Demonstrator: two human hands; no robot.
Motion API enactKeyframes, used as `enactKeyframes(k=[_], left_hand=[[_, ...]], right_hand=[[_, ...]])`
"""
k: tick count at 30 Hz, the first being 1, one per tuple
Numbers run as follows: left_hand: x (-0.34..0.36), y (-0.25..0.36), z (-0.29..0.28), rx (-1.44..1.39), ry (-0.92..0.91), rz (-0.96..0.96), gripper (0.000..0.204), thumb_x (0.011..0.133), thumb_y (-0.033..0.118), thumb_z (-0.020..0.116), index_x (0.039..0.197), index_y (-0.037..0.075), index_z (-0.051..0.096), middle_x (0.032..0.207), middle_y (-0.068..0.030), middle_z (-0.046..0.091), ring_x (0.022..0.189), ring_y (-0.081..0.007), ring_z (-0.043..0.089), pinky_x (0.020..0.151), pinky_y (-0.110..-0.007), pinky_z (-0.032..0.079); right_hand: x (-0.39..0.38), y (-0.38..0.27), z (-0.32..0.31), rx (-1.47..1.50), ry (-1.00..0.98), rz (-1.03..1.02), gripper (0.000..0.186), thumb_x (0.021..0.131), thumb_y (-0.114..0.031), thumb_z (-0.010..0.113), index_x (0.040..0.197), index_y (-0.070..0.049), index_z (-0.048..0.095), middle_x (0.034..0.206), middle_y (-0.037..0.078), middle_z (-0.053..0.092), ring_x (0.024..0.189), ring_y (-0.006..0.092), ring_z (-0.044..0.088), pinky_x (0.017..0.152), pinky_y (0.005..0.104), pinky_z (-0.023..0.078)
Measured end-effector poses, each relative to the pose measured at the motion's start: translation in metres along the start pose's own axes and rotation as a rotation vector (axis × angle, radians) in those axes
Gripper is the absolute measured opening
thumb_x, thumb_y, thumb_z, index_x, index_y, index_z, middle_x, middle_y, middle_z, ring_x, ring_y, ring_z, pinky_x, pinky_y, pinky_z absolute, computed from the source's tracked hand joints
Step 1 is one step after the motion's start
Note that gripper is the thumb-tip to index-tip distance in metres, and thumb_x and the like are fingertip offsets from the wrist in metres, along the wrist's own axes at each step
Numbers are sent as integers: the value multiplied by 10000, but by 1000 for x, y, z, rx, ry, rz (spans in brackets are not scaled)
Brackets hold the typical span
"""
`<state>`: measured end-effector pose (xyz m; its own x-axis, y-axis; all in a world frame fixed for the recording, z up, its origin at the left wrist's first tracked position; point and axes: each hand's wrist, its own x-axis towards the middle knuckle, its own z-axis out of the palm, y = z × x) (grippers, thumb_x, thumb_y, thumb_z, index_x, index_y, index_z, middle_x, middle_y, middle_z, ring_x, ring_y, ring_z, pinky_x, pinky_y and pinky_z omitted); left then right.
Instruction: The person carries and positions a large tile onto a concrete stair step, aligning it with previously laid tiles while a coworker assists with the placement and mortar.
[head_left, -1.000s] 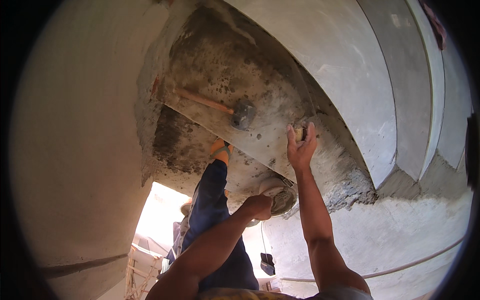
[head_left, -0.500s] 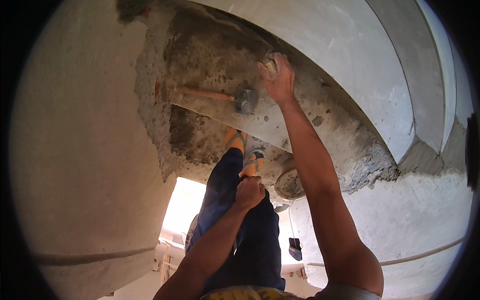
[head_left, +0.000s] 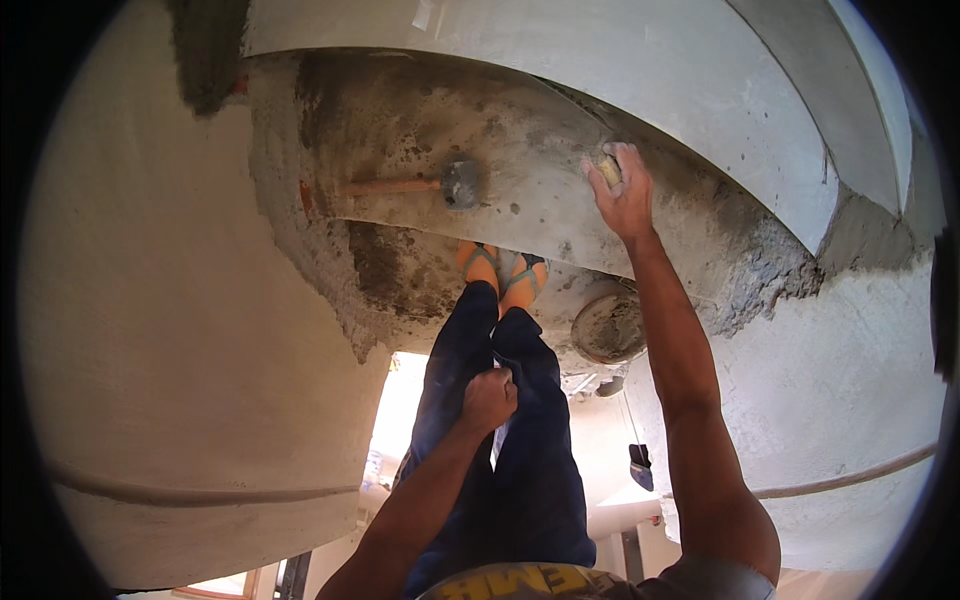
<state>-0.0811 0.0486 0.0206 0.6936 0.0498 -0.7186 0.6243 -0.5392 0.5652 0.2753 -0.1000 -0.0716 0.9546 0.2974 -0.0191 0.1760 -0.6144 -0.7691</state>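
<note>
My right hand (head_left: pixel 628 205) is stretched far forward, its fingers closed round a small yellowish sponge (head_left: pixel 609 172). It hovers at or just above the mortar-stained stair tread (head_left: pixel 530 215), near the foot of the white riser (head_left: pixel 600 65); whether the sponge touches the surface I cannot tell. Held in a fist in front of my thighs is my left hand (head_left: pixel 490 398), and its inside is hidden. A mallet (head_left: pixel 460 185) with a dark head and wooden handle lies on the tread, left of my right hand.
My sandalled feet (head_left: pixel 503 272) stand on a lower step. Right of them sits a round pan of mortar (head_left: pixel 610 328). A plastered wall (head_left: pixel 170 300) with a rough edge rises on the left. A dark object (head_left: pixel 640 468) hangs on a cord lower right, beside a bright opening.
The view has shifted. My right hand with the sponge has moved right along the riser, away from the mallet. My feet now show side by side. My left hand stays in a fist.
</note>
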Motion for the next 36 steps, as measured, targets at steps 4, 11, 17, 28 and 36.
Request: enactKeyframes(k=[4,11,17,28,36], left_hand=[[-15,25,-41,10,35,98,91,814,45,555,735,0,557,731,-215,621,700,-434,645,652,-503,523],[-72,93,-150,174,185,119,173,825,38,455,679,11,544,636,-177,575,567,-340,607,560,-435,489],[-101,88,-212,436,154,178,174,815,66,456,679,-10,533,625,-180,566,547,-335,571,547,-445,464],[-73,32,-291,686,-109,242,212,783,101,481,690,-72,559,644,-236,602,587,-360,591,583,-480,482],[-6,47,-367,771,-459,378,196,819,76,511,775,-71,633,756,-169,654,611,-294,609,562,-444,496]], right_hand=[[-60,4,-39,-47,55,130,345,868,-183,765,1079,44,615,1043,250,607,966,447,623,815,454,520],[-259,-66,-66,52,158,674,434,892,-189,722,1178,87,547,1103,322,590,1069,506,591,902,513,489],[-385,-119,-62,42,237,1343,493,868,-156,699,1249,85,499,1131,329,594,1129,497,581,959,519,491],[-368,-133,-122,263,238,1446,362,836,-201,636,1103,44,646,1115,300,675,1103,444,637,937,499,519],[-451,-269,-101,276,562,1528,337,867,-171,667,1117,50,620,1180,308,642,1145,448,619,973,502,505]])
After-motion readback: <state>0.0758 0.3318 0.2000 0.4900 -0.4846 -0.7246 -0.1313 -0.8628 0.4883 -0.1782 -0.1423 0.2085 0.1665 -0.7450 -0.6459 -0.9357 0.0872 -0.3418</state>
